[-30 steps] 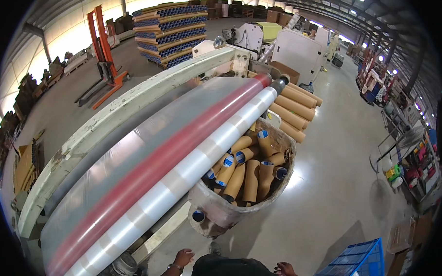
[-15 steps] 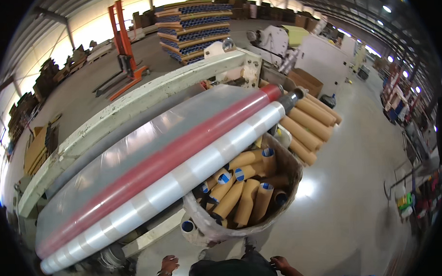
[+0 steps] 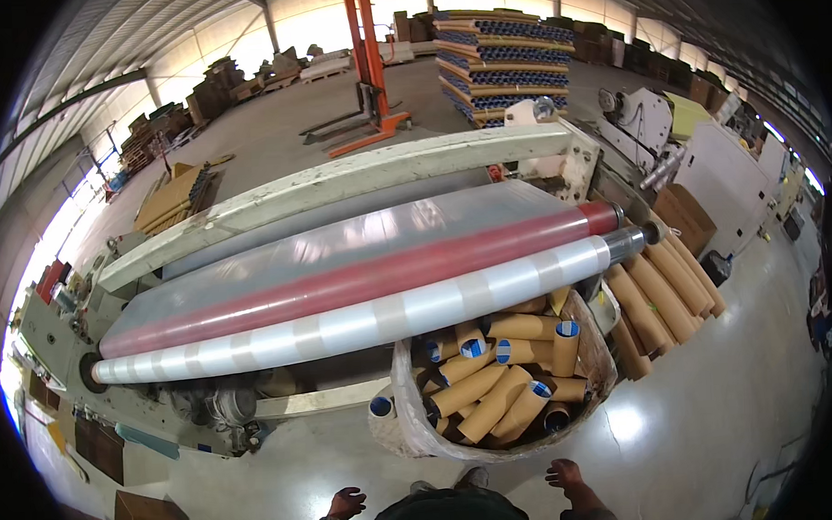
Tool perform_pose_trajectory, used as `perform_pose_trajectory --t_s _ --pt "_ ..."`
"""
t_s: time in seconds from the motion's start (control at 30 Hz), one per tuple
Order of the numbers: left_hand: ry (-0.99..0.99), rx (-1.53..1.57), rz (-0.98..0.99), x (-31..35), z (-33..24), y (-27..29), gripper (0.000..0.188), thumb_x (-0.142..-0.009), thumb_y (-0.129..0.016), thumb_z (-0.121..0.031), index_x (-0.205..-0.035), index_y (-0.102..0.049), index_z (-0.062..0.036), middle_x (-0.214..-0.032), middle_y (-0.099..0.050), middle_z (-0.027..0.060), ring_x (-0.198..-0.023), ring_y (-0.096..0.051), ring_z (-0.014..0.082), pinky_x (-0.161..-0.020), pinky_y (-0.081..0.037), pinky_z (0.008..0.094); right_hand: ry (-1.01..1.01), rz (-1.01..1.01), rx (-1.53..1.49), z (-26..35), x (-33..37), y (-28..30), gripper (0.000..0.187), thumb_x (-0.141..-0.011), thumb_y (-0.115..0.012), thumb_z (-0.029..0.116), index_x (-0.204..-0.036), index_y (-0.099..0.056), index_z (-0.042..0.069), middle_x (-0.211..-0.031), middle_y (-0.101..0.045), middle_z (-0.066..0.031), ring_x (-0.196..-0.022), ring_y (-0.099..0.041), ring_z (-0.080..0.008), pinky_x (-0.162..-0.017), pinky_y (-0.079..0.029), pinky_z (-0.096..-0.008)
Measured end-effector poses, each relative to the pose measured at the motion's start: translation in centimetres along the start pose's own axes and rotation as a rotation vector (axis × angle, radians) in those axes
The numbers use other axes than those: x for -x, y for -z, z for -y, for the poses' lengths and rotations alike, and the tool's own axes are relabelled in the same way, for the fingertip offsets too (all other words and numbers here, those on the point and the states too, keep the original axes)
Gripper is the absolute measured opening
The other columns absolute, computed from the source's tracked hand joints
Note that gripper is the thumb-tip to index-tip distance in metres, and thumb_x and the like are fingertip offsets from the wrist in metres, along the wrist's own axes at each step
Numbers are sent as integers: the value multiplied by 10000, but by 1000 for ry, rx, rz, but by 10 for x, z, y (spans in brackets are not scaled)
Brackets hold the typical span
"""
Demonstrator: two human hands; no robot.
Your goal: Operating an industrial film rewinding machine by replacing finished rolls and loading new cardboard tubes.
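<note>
My left hand (image 3: 348,503) hangs low at the bottom, its fingers loosely apart and nothing in them. My right hand (image 3: 563,474) is at the lower right of my body, also bare, its fingers spread a little. Just ahead of both stands a bin lined with clear plastic (image 3: 510,454), full of short brown cardboard tubes (image 3: 499,396), some with blue inside. Beyond it, a long roll of whitish film with greyish bands (image 3: 390,314) lies across a machine, beside a red roller (image 3: 416,267). Neither hand touches anything.
Long cardboard cores (image 3: 651,298) lie at the roll's right end. The machine's pale beam (image 3: 358,187) runs behind the rollers. Farther back are an orange pallet stacker (image 3: 370,78) and a stack of tubes (image 3: 504,69). A cardboard box (image 3: 150,519) sits at the lower left.
My view has turned left, so the machine, bin and stacks appear farther right and the machine's left end now shows. Both hands appear a little higher, the right one farther forward.
</note>
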State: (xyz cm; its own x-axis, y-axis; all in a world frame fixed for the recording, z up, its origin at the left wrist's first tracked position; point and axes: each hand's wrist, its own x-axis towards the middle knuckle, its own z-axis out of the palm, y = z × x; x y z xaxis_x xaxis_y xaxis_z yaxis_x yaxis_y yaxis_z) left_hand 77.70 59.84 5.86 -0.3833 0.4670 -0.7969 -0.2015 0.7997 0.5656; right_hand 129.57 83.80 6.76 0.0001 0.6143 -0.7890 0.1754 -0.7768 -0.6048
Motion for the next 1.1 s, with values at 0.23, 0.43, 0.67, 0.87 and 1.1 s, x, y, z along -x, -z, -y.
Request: perform_pose_trajectory --t_s 0.23,0.43,0.67,0.87,1.1 --pt "-160 -253 -155 -14 49 -13 370 -775 -662 -289 -1076 -628 -78 -842 -693 89 -708 -676 168 -676 -547 307 -137 228 166 -55 -22 -29 366 -872 -564 293 -1126 -525 33 -1025 -624 -177 -830 -638 -313 -683 -528 -410" --pt "-296 -400 -10 14 72 -42 408 -788 -655 -239 -1140 -558 -56 -914 -664 140 -846 -644 236 -751 -526 343 186 408 853 -78 -73 -6 286 -866 -577 269 -1029 -578 35 -955 -631 -135 -758 -616 -252 -646 -516 -370" --pt "-205 -12 -136 43 65 -65 436 -799 -681 -119 -1191 -529 -7 -873 -666 143 -786 -635 199 -670 -527 327 -191 298 325 7 -29 -27 370 -871 -590 277 -1122 -552 8 -1013 -622 -156 -849 -646 -281 -714 -537 -383" --pt "-183 92 -155 52 70 -58 428 -831 -584 -74 -1236 -467 -2 -867 -657 134 -673 -643 189 -520 -514 296 -78 352 308 21 -23 -43 361 -858 -588 283 -1106 -574 20 -966 -627 -118 -796 -652 -221 -671 -531 -345" --pt "-62 263 -98 79 48 -61 441 -855 -543 -78 -1269 -423 12 -1002 -630 171 -788 -656 245 -607 -530 315 43 442 480 -39 -68 -14 319 -850 -601 251 -1070 -590 20 -974 -632 -108 -792 -651 -212 -670 -537 -343"
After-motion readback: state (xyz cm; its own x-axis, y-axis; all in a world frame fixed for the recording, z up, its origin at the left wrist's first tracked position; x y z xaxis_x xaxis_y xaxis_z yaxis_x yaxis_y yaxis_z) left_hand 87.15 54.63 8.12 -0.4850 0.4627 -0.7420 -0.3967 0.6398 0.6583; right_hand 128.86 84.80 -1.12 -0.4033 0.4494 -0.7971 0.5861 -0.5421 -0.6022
